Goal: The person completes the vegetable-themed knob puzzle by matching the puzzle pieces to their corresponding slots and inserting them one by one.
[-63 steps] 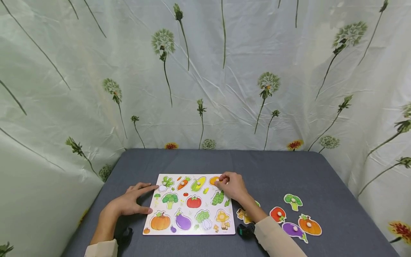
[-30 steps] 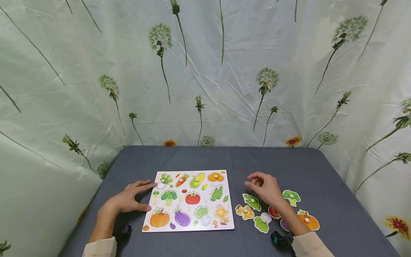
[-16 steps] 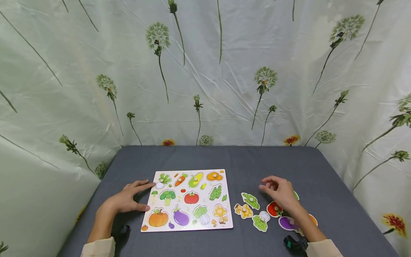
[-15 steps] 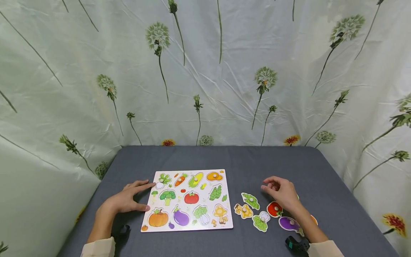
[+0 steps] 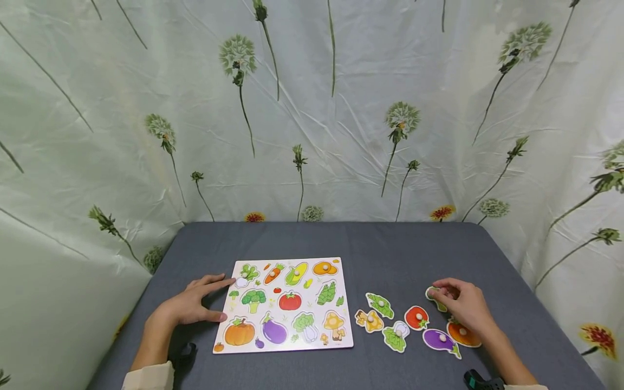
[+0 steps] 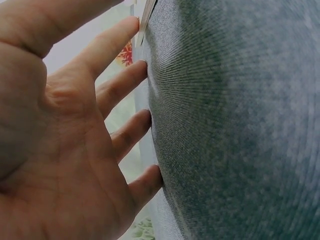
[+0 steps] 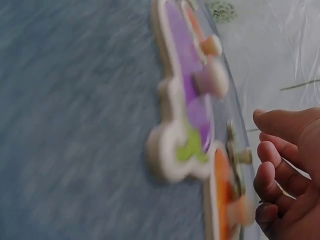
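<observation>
Seven loose pieces [image 5: 414, 316] lie right of the puzzle board [image 5: 310, 309], its nearer rows unfilled and far row holding four seated pieces [image 5: 274, 273], the left hand [image 5: 192, 303] straight-fingered at its left edge, while only the right wrist view separates the loosely curled, empty right hand [image 5: 465, 306] from the broccoli piece [image 5: 441, 306].

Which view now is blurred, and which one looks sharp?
Right wrist view: the purple eggplant piece is smeared; left wrist view: the left hand is clearer, but the cloth is soft toward the right; head view: the board looks sharp.
</observation>
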The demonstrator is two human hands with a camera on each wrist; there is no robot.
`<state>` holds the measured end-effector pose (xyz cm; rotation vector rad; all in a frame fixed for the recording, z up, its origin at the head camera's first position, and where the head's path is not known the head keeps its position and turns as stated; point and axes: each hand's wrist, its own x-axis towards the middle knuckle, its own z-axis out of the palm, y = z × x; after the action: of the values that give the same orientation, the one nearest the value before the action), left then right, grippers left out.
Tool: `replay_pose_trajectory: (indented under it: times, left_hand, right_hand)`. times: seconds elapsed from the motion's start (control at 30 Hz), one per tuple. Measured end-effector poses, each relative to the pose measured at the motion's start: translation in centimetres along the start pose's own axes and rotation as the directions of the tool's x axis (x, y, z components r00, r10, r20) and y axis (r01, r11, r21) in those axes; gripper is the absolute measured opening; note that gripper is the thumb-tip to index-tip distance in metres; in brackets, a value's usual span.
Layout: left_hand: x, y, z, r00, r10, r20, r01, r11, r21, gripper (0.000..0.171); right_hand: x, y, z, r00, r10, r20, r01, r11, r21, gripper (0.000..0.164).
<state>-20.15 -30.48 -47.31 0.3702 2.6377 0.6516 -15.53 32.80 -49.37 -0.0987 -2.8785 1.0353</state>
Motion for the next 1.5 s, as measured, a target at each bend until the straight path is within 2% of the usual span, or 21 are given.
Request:
replay_pose_trajectory:
  times: [0.23,0.47,0.87,1.23,1.5]
  left_hand:
    - [0.0,-0.2,0.1,1.0,0.018,-0.006,-0.018,1.0,-0.003,0.092]
    - [-0.1,-0.3,0.0,0.999,0.032,-0.001,-0.032,0.999,-0.006,0.091]
    - [-0.1,-0.4,0.2,1.0,0.026,-0.006,-0.026,1.0,-0.013,0.091]
    - [-0.1,-0.5,0.2,1.0,0.021,-0.006,-0.021,1.0,-0.009,0.091]
    - [0.0,-0.4,0.2,0.999,0.034,-0.01,-0.034,0.999,0.0,0.091]
  right_hand:
    - [-0.2,1.3,-0.2,1.0,0.0,0.003,0.0,0.999,-0.035,0.03]
    - [-0.5,1.6,-0.4,0.998,0.03,0.048,-0.028,0.999,-0.039,0.034]
    - [-0.6,2.2,-0.2,0.995,0.07,0.076,-0.067,0.997,-0.035,0.03]
    - [-0.5,2.2,0.1,0.997,0.049,0.054,-0.047,0.998,-0.045,0.03]
    - [-0.1,1.3,-0.1,0.996,0.054,0.067,-0.051,0.998,-0.041,0.033]
